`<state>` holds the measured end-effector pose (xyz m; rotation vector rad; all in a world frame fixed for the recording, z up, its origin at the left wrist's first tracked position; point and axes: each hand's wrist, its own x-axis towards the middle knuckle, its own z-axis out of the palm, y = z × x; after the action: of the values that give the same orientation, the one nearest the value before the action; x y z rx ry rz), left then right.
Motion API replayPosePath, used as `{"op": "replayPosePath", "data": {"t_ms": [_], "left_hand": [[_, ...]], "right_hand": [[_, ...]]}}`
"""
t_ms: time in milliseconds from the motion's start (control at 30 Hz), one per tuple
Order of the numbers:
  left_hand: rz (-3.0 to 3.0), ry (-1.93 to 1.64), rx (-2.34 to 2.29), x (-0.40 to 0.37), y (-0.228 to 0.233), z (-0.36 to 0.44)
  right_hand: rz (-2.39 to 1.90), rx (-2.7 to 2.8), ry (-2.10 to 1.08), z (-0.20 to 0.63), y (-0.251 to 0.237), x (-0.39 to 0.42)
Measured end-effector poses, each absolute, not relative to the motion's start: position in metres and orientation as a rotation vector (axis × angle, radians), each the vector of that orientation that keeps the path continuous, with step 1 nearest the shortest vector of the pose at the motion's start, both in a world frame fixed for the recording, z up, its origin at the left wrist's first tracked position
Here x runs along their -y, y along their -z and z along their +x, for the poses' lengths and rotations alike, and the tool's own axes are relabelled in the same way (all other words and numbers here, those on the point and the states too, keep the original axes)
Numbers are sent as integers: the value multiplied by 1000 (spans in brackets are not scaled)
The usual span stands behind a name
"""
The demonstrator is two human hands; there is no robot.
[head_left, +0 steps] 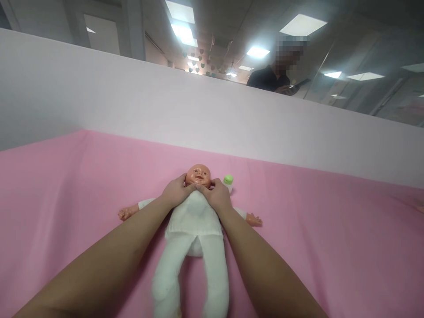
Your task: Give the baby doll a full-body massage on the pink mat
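A baby doll (195, 216) with a hard head and a soft white body lies on its back on the pink sheet (281, 247), its arms stretched out sideways. My left hand (177, 191) wraps round the left side of the doll's neck and shoulder. On the other side, my right hand (217, 193) grips it the same way. Both thumbs meet under the doll's chin, while my other fingers are partly hidden behind its head and neck. Just beyond my right hand stands a small bottle with a green cap (228, 179), its lower part partly covered by that hand.
A white wall panel (198, 110) rises behind the pink sheet. Above it, a person in dark clothing (268, 79) holds a dark flat device (300, 84). Ceiling lights and hanging heart shapes show farther back. At the far right edge there is a blurred skin-toned shape (419, 205).
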<state>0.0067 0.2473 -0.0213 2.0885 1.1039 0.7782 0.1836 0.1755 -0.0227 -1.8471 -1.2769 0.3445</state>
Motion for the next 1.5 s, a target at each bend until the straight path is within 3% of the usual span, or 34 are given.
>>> {"op": "replayPosePath", "data": {"t_ms": [500, 1067, 1500], "left_hand": [[2032, -849, -1054, -262, 36, 6], [2076, -800, -1095, -248, 21, 5], [1969, -891, -1017, -263, 37, 5]], "right_hand": [[-1670, 1332, -418, 197, 29, -180], [-1824, 1276, -355, 186, 24, -177], [-1598, 1273, -569, 205, 35, -184]]}}
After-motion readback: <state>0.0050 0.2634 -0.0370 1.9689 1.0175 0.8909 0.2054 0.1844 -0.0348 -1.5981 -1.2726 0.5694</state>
